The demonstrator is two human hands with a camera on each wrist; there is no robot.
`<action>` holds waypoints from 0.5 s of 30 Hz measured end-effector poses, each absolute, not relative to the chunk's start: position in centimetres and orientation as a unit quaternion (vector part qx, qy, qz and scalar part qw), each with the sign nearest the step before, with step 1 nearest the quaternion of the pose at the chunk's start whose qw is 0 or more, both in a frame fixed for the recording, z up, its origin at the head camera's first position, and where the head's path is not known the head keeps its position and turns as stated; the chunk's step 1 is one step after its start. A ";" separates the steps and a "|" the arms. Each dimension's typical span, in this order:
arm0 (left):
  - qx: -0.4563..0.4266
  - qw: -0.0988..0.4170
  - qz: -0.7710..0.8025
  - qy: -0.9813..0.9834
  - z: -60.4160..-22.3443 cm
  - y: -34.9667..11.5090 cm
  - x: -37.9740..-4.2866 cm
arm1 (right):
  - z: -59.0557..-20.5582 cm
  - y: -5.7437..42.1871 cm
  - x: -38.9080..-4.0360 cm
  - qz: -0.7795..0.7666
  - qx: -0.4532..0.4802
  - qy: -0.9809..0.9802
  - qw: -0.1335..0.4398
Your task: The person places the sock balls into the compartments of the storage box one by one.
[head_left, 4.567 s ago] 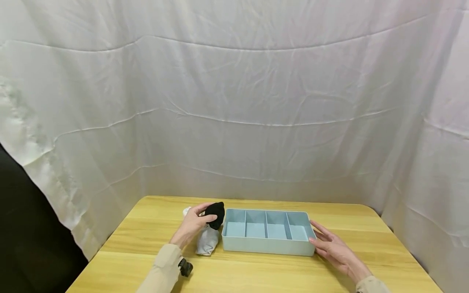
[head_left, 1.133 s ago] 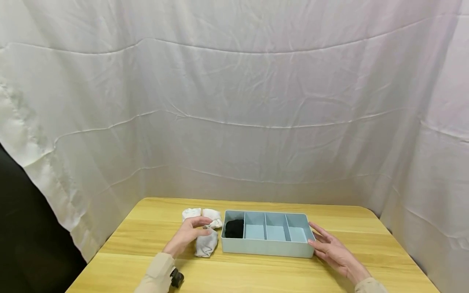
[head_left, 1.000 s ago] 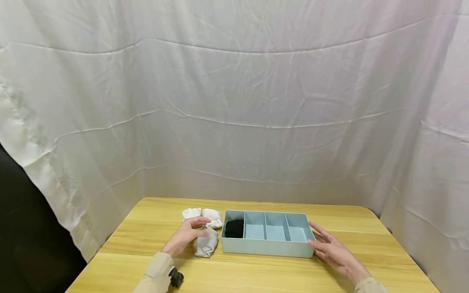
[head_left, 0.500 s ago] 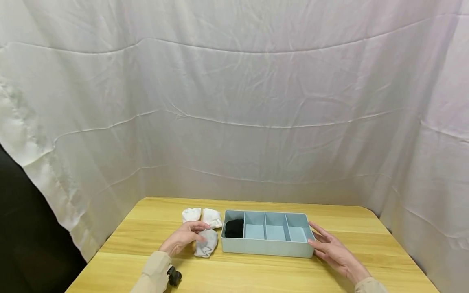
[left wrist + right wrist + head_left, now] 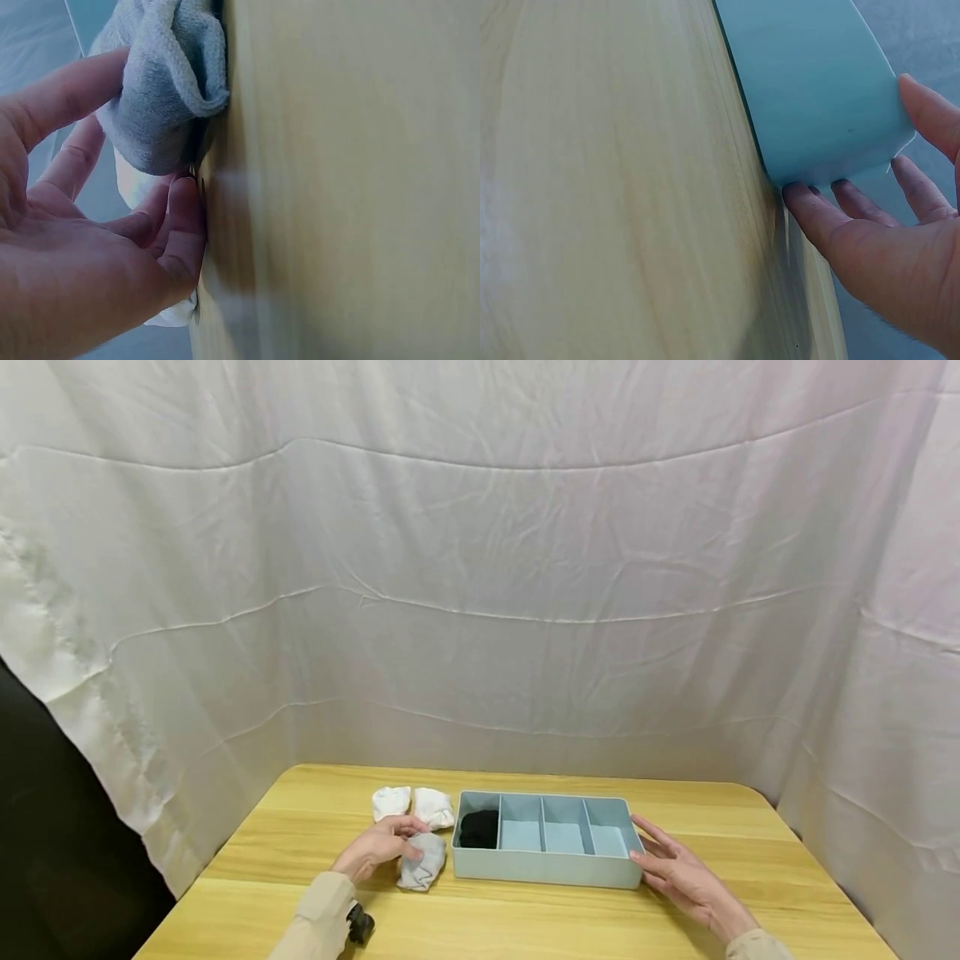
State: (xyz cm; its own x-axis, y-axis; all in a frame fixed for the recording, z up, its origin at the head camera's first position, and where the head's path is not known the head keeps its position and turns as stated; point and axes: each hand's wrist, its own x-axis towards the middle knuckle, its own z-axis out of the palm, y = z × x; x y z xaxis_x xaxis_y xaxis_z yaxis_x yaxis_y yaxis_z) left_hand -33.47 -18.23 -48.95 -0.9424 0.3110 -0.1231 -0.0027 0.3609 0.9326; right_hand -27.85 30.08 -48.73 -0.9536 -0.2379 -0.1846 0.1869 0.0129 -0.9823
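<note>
My left hand (image 5: 377,847) pinches a rolled light grey sock (image 5: 426,865) left of the pale blue divided box (image 5: 547,867). In the left wrist view the thumb lies on the near side of the grey sock (image 5: 154,112), the index finger goes behind it, and the other fingers curl low by the tabletop. A rolled black sock (image 5: 480,829) fills the box's leftmost compartment. At the box's right end, my right hand (image 5: 684,878) rests its spread fingers and thumb on the wall and corner; the right wrist view shows the fingertips touching that end wall (image 5: 817,97).
Two rolled white socks (image 5: 391,802) lie side by side behind the left hand. The wooden table (image 5: 525,918) has rounded far corners, with pale curtains (image 5: 525,610) behind and at both sides. A small black device (image 5: 361,927) sits at the left wrist.
The black sock went from the left hand into the leftmost compartment. The left hand then lowered onto the grey sock, which has shifted slightly towards me. The right hand stays at the box's end.
</note>
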 end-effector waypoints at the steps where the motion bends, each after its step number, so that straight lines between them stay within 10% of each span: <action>1: 0.096 0.140 0.555 0.814 -48.9 -18.2 -33.4 | -48.7 30.1 -27.9 -0.703 -0.018 0.695 0.151; 15: 0.095 0.171 0.646 0.738 -47.2 -18.7 -33.6 | -48.4 29.9 -27.7 -0.706 -0.025 0.692 0.151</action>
